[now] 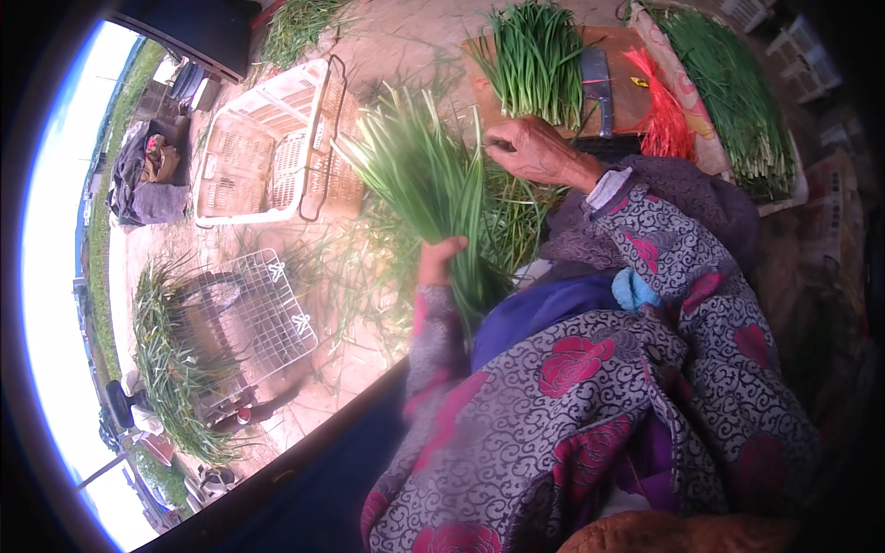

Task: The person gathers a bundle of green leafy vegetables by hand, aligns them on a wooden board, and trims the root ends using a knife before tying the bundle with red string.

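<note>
My left hand (441,256) is wrapped around a loose bunch of garlic chives (415,170), holding it upright in front of my lap. The pale stem ends fan out at the top, slightly blurred, and the green leaves hang down past my wrist. Close to the right of the stems is my right hand (535,152), its fingers curled into a pinch; whatever is between the fingertips is too small to make out. Beyond it, a neat pile of garlic chives (535,60) lies on a wooden board (613,41), beside a cleaver (597,88).
Red plastic ties (664,115) hang over the board's right edge. More chives (728,92) fill a lined crate at the far right. A white plastic crate (267,152) stands left, with a wire rack (263,313) nearer. Loose leaves (180,359) heap beside the rack and litter the floor.
</note>
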Tool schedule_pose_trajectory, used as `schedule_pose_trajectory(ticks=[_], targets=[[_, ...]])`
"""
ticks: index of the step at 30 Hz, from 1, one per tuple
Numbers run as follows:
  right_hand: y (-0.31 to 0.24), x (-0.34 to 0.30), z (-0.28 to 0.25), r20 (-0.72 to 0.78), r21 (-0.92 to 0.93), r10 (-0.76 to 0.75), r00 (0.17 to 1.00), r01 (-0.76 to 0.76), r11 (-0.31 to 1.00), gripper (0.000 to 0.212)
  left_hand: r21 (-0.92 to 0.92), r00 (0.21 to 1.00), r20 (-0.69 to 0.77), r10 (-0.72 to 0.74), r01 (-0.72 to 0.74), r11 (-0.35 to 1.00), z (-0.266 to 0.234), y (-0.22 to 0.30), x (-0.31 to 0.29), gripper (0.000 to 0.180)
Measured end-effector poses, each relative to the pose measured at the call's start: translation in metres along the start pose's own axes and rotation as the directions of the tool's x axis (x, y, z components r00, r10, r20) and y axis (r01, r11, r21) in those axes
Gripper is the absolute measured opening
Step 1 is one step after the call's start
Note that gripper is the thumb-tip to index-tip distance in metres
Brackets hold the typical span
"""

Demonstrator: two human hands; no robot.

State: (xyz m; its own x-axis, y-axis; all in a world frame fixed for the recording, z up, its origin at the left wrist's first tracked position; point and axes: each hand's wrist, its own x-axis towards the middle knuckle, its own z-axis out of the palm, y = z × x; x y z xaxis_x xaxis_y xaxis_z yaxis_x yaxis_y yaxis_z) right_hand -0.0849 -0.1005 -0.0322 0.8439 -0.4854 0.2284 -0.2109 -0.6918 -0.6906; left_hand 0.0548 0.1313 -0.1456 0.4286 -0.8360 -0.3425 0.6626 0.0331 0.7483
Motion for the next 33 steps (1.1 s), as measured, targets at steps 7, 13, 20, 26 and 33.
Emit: schedule_pose_trajectory(ticks=[7, 13, 20, 26, 33], targets=[[0.069, 0.003, -0.018, -0.424, -0.146, 0.083, 0.902, -0.159, 0.976, 0.02, -0.011, 0.997, 0.077, -0.009, 0.01, 1.0, -0.004, 0.004, -0.007, 0.038], [0.097, -0.033, 0.004, 0.031, -0.144, 0.049, 0.998, -0.044, 0.989, 0.037, -0.074, 0.989, 0.149, 0.008, 0.003, 0.997, 0.004, 0.008, -0.013, 0.035], [0.027, 0.029, 0.011, 0.214, 0.561, 0.21, 0.954, -0.296, 0.773, 0.031, -0.112, 0.99, 0.046, -0.136, 0.14, 0.984, 0.036, 0.013, -0.029, 0.044], [0.104, 0.009, 0.014, -0.067, 0.051, 0.286, 0.956, -0.283, 0.958, 0.024, -0.274, 0.985, 0.164, -0.058, 0.102, 0.956, 0.022, 0.019, -0.035, 0.034], [0.114, -0.013, 0.047, 0.594, -0.121, 0.352, 0.724, -0.352, 0.928, 0.048, -0.371, 0.844, 0.502, 0.19, 0.012, 0.928, -0.002, 0.037, -0.019, 0.038]])
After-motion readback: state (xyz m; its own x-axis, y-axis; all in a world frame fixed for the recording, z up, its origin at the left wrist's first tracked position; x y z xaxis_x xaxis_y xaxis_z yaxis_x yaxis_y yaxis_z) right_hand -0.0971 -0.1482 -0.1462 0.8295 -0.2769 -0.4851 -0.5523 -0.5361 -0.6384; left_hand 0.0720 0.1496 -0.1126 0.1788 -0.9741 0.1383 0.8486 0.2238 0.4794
